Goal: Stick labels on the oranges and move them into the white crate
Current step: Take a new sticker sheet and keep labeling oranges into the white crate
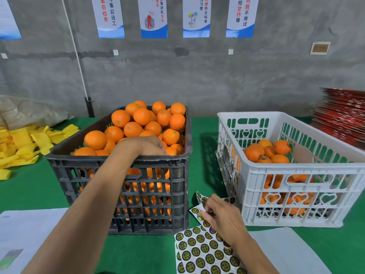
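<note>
Head view: green table (29,186), grey wall (197,76); left hand (146,146) grasp unclear, right hand (221,215) pinches label sheet (205,252).

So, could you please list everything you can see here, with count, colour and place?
black crate: one, left of centre, heaped with unlabelled oranges
white crate: one, right, partly filled with labelled oranges
label sheets: several, gold-and-black stickers, front centre
yellow foam sleeves: many, far left
white papers: two, front corners
red stack: one, far right
posters: five, blue-white, wall
green table: one
left hand: reaching among the black crate's oranges
right hand: picking at a label
</note>
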The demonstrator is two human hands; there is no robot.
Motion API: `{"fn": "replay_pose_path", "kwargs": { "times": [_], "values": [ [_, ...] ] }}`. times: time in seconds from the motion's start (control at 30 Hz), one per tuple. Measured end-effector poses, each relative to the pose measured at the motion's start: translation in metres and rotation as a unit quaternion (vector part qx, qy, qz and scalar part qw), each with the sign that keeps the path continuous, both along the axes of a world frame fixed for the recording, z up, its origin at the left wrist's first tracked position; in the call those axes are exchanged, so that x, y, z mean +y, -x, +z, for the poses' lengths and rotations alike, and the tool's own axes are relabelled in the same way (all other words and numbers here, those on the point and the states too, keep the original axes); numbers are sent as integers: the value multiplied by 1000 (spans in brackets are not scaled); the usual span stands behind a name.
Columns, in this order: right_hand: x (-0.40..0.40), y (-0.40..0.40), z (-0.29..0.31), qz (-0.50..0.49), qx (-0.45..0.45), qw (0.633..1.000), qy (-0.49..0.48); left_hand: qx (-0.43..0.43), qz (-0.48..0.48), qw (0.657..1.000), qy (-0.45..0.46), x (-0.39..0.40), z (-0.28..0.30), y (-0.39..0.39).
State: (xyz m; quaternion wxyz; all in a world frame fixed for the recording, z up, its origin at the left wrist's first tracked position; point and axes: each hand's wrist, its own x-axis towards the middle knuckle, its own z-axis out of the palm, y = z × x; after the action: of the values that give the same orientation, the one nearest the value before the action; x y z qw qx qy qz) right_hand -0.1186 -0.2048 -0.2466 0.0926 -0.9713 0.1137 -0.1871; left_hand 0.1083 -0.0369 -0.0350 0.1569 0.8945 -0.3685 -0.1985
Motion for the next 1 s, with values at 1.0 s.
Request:
{"fn": "replay_pose_path", "kwargs": {
  "times": [1.0],
  "values": [
    [-2,-5,-10,44,14,998,42,9,-2,1000,3,1,-1,-2]
  ]
}}
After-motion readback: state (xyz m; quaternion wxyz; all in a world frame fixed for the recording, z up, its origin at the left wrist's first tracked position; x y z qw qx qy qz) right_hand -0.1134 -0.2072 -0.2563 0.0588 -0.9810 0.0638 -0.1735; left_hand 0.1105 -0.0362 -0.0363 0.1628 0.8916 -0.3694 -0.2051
